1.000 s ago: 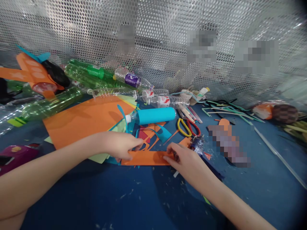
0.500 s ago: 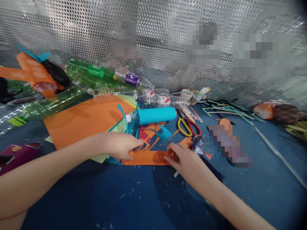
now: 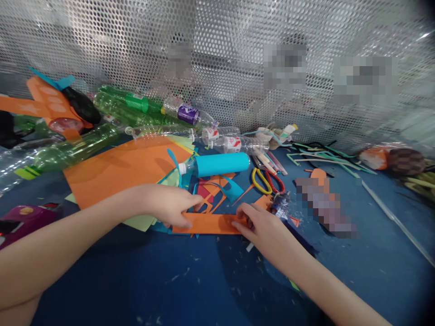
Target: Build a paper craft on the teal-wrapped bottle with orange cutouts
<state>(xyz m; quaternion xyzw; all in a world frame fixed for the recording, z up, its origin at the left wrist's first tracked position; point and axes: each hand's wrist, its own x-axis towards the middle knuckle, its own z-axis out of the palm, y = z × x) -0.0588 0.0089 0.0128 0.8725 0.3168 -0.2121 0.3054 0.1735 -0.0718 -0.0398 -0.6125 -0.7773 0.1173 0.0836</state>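
Observation:
A folded-looking strip of orange paper (image 3: 212, 224) lies on the blue table between my hands. My left hand (image 3: 173, 206) grips its left end, thumb on top of the paper. At the right end my right hand (image 3: 254, 221) has its fingers curled around the strip, with the thumb along the near edge. Just behind the strip are thin orange and blue paper scraps (image 3: 233, 189). Beyond these lies a plastic bottle wrapped in blue paper (image 3: 222, 164), its white cap to the left. A large orange sheet (image 3: 118, 170) is behind my left forearm.
Scissors with yellow and red handles (image 3: 261, 181) lie right of the wrapped bottle. Green bottles (image 3: 136, 106) and clear bottles (image 3: 244, 144) line the perforated metal panel (image 3: 231, 54). Straws (image 3: 316, 156) are at the back right, a purple object (image 3: 29, 222) at the left.
My left thumb has shifted slightly to the right on the orange strip. My right hand stays in the same place.

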